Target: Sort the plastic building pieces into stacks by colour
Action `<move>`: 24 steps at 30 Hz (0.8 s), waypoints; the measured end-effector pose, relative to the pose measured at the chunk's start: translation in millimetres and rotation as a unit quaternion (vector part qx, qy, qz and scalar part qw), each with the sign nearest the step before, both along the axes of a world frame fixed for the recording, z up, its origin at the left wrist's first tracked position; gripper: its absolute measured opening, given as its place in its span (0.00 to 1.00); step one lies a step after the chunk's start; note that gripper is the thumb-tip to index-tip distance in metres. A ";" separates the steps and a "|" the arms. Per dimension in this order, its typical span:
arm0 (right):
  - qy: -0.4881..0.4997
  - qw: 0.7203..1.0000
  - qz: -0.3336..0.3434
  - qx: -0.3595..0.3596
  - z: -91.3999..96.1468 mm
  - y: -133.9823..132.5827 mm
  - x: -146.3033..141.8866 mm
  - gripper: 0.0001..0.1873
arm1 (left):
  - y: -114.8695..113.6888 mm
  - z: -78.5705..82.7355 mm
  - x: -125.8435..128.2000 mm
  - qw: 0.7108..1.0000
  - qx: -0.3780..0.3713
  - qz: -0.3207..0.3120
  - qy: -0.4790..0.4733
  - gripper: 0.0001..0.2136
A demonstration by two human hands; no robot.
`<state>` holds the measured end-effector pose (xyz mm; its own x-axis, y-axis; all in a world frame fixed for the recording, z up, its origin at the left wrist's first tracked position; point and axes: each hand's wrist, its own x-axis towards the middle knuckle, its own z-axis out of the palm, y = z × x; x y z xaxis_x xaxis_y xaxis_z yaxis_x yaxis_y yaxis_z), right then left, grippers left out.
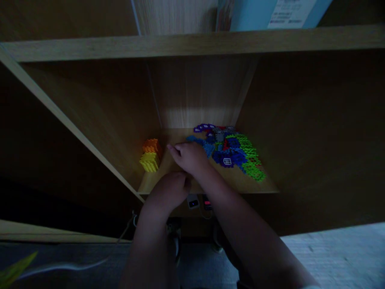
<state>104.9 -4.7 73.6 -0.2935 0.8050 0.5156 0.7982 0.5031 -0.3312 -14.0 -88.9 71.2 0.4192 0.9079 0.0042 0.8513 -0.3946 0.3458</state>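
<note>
My right hand (191,155) hovers over or rests on the wooden shelf board (168,136), its fingers curled in and one fingertip poking out to the left. Just below it is my left hand (173,186), bent inward with closed fingers turned mostly out of sight. Whatever either hand may hold is hidden. Beside my right hand lies a pile of interlocking plastic building pieces, with blue pieces (230,154) and green pieces (248,156). To the left stand a yellow stack (150,161) and an orange stack (152,145) of similar notched pieces, neatly squared.
An upper shelf edge (192,45) crosses above, carrying a light blue box (252,16). Side panels wall in the compartment. Below the board are a small white device (193,201) with a screen and a cable. Grey floor (339,257) shows at lower right.
</note>
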 end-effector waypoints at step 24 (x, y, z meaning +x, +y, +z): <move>-0.104 0.992 -0.075 0.006 -66.9 -46.9 134.6 0.27 | 41.0 -42.5 33.9 0.983 0.165 0.009 -0.085 0.12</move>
<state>239.5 -51.6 6.7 -0.2715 0.8418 0.4666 0.9151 0.3760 -0.1459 19.9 -47.9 28.7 0.3716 0.8524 0.3678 0.8001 -0.4950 0.3388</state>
